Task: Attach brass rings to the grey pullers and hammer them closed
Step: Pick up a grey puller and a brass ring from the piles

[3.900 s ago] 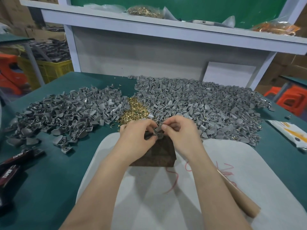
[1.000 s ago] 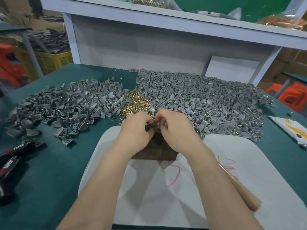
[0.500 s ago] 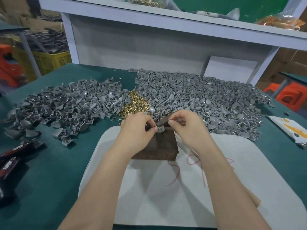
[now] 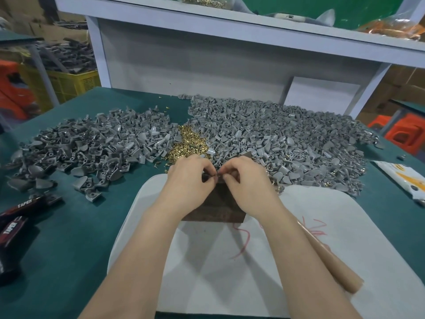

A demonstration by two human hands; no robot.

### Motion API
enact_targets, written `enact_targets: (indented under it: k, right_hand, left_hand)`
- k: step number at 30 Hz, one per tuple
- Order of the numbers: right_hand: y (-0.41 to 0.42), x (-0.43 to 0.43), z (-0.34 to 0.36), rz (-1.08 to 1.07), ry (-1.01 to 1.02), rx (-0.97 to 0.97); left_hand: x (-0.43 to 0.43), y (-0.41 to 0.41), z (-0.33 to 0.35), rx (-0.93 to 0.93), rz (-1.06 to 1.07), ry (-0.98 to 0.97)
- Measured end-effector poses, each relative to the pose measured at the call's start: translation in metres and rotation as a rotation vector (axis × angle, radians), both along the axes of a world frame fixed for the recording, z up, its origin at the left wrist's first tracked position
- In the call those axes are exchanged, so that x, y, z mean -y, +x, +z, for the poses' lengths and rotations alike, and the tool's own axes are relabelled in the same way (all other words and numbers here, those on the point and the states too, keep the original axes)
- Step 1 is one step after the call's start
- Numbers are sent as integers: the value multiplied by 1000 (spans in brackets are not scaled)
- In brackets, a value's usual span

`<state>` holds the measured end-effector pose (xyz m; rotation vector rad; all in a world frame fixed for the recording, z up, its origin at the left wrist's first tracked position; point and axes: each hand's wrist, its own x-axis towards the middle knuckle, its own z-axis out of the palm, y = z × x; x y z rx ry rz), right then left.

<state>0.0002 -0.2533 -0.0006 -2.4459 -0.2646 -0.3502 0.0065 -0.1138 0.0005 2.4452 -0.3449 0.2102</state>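
My left hand (image 4: 188, 180) and my right hand (image 4: 247, 183) meet fingertip to fingertip above the dark block (image 4: 218, 207) on the white mat (image 4: 230, 261). Between the fingertips both hands pinch one small grey puller (image 4: 217, 174), mostly hidden by my fingers; a brass ring on it cannot be made out. A heap of brass rings (image 4: 187, 143) lies just beyond my left hand. Grey pullers lie in two heaps, one on the left (image 4: 92, 148) and a larger one on the right (image 4: 287, 139). A wooden hammer handle (image 4: 331, 263) lies on the mat under my right forearm.
The green table (image 4: 57, 238) carries black packs marked TAPER (image 4: 20, 217) at the left edge and a white-orange packet (image 4: 404, 178) at the right. A white shelf (image 4: 230, 21) with bags stands behind. Yellow crate (image 4: 69, 81) and orange stools (image 4: 407, 132) stand beyond the table.
Half a second ago my right hand lifted a grey puller from the right heap; now it has come back to my left hand, and both pinch the piece over the block.
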Motion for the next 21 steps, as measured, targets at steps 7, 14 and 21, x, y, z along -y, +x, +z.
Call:
enact_targets:
  k: [7,14,21]
  right_hand:
    - [0,-1,-2,50,26,71]
    - [1,-1,-4,49,73,81]
    - [-1,-3,1,62,4,110]
  left_hand:
    - [0,0,-1,11,7,7]
    - [0,0,0,13,6,4]
    - [0,0,0,24,-4,3]
